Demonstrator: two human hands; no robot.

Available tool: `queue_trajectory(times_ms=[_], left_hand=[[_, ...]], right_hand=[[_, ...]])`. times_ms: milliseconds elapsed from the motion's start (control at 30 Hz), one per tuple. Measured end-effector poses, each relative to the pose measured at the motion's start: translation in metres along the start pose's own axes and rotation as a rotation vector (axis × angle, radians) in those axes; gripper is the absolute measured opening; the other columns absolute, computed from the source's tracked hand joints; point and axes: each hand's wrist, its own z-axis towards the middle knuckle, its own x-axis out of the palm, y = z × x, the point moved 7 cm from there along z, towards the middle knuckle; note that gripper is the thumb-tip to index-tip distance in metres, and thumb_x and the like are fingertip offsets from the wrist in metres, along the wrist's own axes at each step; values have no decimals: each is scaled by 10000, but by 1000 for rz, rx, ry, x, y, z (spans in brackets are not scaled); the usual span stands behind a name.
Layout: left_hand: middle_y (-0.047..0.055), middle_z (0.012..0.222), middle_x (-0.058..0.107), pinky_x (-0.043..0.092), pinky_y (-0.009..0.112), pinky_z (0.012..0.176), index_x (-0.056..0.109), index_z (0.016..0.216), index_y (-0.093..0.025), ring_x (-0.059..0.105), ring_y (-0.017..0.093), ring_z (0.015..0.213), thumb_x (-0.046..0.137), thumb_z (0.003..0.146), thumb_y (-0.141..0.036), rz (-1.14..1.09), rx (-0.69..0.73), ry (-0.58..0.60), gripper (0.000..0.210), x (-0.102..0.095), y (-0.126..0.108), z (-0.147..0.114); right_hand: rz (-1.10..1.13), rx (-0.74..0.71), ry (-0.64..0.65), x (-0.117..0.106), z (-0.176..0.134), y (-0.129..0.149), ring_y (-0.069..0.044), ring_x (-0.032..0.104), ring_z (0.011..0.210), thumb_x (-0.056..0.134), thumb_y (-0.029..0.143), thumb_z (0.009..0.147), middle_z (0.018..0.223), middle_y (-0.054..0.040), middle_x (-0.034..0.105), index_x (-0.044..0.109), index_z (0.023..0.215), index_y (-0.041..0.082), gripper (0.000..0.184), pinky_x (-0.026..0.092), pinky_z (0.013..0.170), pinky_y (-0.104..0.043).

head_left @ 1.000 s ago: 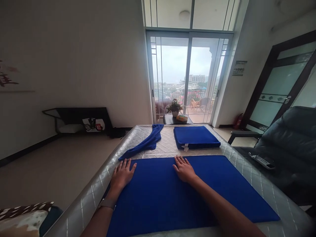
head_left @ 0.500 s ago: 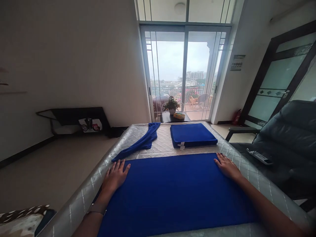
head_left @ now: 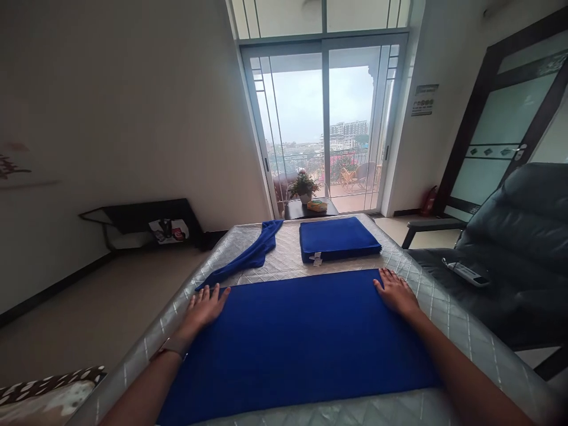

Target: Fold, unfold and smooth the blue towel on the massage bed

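Observation:
A blue cloth (head_left: 293,337) lies spread flat across the near part of a quilted silver-grey surface. My left hand (head_left: 205,310) rests on its far left corner, palm down with the fingers spread. On the far right corner lies my right hand (head_left: 397,293), also flat, its fingers stretched forward. Neither hand grips anything. Just beyond my left fingertips a narrow, crumpled blue cloth (head_left: 248,257) runs diagonally. A folded blue stack (head_left: 339,236) with a white tag at its front edge sits farther back, beyond the flat cloth.
The quilted surface (head_left: 444,319) has edges left and right. A dark leather chair (head_left: 519,236) bearing a white device (head_left: 465,273) stands at right. Behind are a small table with a potted plant (head_left: 304,186) and glass doors. Patterned fabric (head_left: 48,390) shows at lower left.
The view has shifted slightly, so the surface and cloths appear a little farther left. Both hands stay flat on the cloth's far corners, and the cloth looks the same.

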Motion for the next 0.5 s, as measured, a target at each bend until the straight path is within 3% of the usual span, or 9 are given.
queue_trajectory(times_ms=[67, 200, 300, 400, 500], left_hand=[[241, 1610, 335, 275, 560, 1203, 359, 1551, -58, 306, 349, 1504, 171, 1028, -573, -47, 10, -39, 758, -14, -41, -5], [148, 1616, 381, 241, 459, 1243, 431, 1526, -132, 295, 255, 1519, 170, 1043, -562, -185, 386, -73, 697, -33, -171, -35], [121, 1625, 371, 246, 450, 1246, 416, 1537, -158, 285, 244, 1523, 158, 1044, -571, -247, 517, -63, 693, -36, -235, -54], [88, 1652, 307, 208, 461, 1261, 351, 1571, -170, 243, 241, 1536, 161, 1039, -585, -264, 514, -14, 701, -29, -249, -58], [63, 1670, 252, 163, 455, 1272, 292, 1593, -175, 188, 228, 1551, 156, 1032, -598, -242, 459, 16, 716, -19, -222, -50]], right_hand=[[6, 4, -2, -1, -1, 1, -233, 193, 1542, 231, 441, 1007, 1673, -89, 246, 278, 1603, 104, 687, 142, 1252, -422], [-5, 10, -7, -3, -3, 3, -224, 197, 1541, 214, 451, 1009, 1673, -76, 248, 277, 1603, 108, 689, 138, 1253, -422], [-10, 8, -15, -4, -4, 4, -217, 197, 1541, 216, 448, 1011, 1675, -70, 238, 274, 1604, 111, 685, 138, 1254, -418], [-17, 11, -7, -4, -5, 3, -208, 182, 1545, 223, 446, 1013, 1678, -66, 227, 274, 1604, 107, 683, 133, 1254, -401], [-7, 10, 12, -4, -5, 4, -211, 172, 1547, 211, 462, 1016, 1680, -57, 219, 261, 1607, 110, 690, 127, 1256, -410]])
